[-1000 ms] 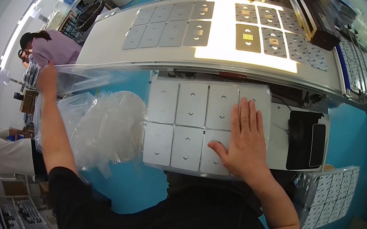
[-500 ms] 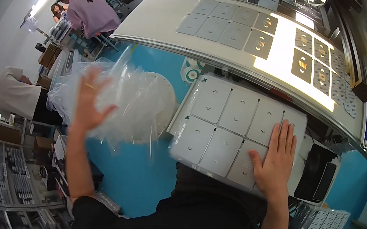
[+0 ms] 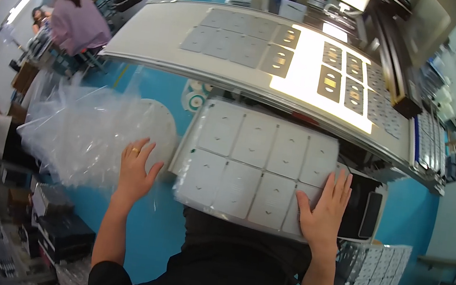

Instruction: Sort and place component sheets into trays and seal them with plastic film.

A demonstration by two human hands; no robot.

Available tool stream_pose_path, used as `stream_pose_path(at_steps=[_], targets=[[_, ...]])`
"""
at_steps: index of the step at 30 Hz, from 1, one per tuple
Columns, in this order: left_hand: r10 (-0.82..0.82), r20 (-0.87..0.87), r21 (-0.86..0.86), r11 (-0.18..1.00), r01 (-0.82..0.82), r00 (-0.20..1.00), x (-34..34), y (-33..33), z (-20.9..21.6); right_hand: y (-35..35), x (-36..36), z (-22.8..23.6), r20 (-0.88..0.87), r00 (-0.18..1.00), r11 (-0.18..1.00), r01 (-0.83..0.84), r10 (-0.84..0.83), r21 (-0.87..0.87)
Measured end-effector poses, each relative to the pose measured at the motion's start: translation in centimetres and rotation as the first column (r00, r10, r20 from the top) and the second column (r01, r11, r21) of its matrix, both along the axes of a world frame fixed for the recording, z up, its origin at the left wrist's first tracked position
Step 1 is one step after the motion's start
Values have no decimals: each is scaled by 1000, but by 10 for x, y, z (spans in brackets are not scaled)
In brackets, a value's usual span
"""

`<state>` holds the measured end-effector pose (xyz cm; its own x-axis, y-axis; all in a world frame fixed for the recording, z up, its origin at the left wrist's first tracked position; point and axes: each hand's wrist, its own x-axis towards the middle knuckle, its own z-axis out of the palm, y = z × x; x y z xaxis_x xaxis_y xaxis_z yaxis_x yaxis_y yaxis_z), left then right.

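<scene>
In front of me lies a stack of clear-wrapped sheets, its top sheet divided into several pale rounded panels with small arrow marks. My right hand rests on its right edge, fingers spread, the thumb lying over a panel. To the left of the stack, my left hand hovers with fingers apart and holds nothing. Beyond it a heap of crumpled clear plastic film covers part of a round white top.
A long pale worktable runs across the far side, bearing grey panels and a brightly lit patch. At right stand a black device and another wrapped panel stack. A person in a purple top works at far left.
My left hand has come down and right from over the film heap toward the stack. My right hand stays on the stack's right side. The whole view has shifted.
</scene>
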<state>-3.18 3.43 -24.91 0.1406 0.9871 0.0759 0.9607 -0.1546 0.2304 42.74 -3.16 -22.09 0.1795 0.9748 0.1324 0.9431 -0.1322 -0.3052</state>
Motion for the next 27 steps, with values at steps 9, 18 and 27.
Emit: stream_pose_path(at_steps=[9,18,27], targets=[[-108,399,162,986,46,911,97,-37,19,-5,11,-8,-16,1000,982,-8,11,187],[-103,450,230,973,-4,887,113,-54,28,5,30,-19,-415,910,952,115,15,285],[591,754,-546,321,774,287,152,-98,7,10,18,52,-1000,-17,1000,7,8,8]])
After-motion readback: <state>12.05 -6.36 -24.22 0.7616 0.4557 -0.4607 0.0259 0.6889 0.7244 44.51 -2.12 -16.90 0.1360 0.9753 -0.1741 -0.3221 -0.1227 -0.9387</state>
